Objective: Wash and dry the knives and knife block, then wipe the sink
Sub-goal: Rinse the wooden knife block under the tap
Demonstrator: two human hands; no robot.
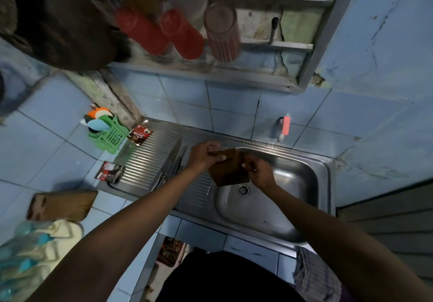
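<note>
Walls: pale blue tile (234,104) low, cracked blue paint (379,44) above right. Grey metal window frame (269,44) set over the counter; red cups (164,32) on its ledge. Light dim, blue tiled counter (46,119) at left.

No legible text; sachet (140,134) print too blurred.
</note>
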